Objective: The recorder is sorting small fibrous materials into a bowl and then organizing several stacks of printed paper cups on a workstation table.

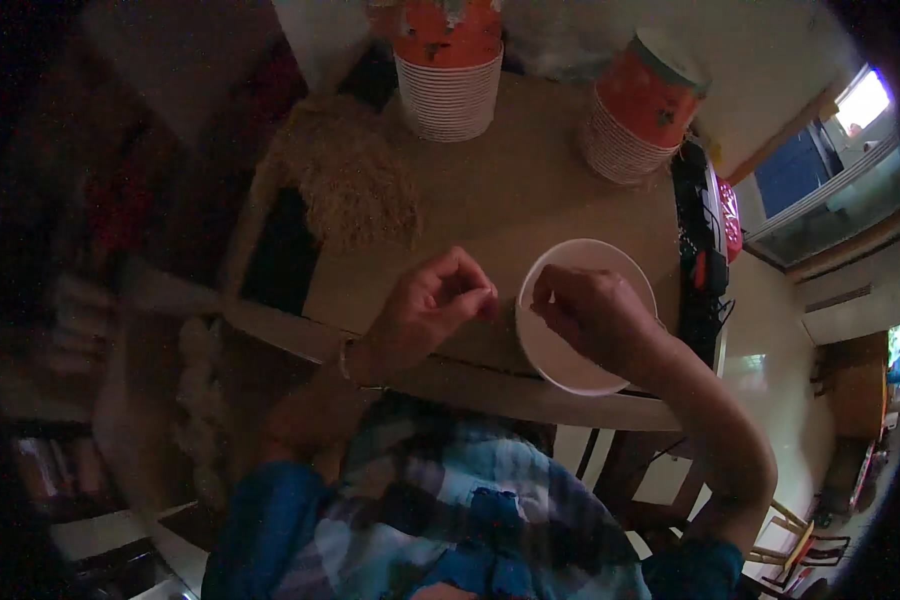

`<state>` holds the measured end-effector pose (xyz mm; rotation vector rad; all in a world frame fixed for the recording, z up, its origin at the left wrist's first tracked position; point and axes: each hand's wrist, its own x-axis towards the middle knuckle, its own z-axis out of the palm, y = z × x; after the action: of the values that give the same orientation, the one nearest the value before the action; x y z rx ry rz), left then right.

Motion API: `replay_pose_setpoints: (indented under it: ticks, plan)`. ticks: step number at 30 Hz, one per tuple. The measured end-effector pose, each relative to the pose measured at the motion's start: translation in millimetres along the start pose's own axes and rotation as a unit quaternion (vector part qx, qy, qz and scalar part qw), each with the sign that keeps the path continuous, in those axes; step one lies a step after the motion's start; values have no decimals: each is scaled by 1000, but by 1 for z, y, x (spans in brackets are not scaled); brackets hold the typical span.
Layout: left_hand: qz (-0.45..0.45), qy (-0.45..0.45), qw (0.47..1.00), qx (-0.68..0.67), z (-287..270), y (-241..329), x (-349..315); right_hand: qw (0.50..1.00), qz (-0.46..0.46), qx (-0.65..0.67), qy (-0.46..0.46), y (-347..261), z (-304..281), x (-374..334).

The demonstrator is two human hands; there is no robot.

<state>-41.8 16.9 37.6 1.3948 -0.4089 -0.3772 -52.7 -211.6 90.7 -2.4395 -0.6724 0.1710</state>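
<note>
My left hand [435, 305] is raised over the near part of the table, its thumb and fingers pressed together in a pinch. Whatever the pinch holds, if anything, is too small and dark to make out. Over a round white bowl [562, 362] at the near right is my right hand [592, 308], fingers curled downward and closed. Its fingertips are partly hidden, so I cannot tell what they hold. The bowl's inside is pale, and my right hand and wrist cover part of it. A tan bundle of thin, straw-like strands [355, 180] lies left of centre, beyond my left hand.
Two stacks of orange paper tubs with white rims, a left stack [450, 95] and a right stack [638, 120], stand at the table's far side. Black cords and a power strip [708, 270] run along the right edge of the brown tabletop [530, 180].
</note>
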Motion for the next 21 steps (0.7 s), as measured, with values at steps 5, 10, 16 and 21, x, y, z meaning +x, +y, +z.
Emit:
replay_pose_setpoints:
  ticks: [5, 10, 16, 21]
  plan:
    - [93, -11, 995, -27, 4, -3, 1, 982, -152, -91, 62, 1, 8, -3]
    - [189, -34, 973, 131, 3, 19, 12, 989, -117, -86, 38, -21, -2, -3]
    - [215, -67, 961, 159, 6, 32, 21, 922, -264, -284, 15, -22, -1, -10]
    - [146, -120, 979, 79, 0, 24, 30, 886, -220, -407, 29, -27, 8, -12]
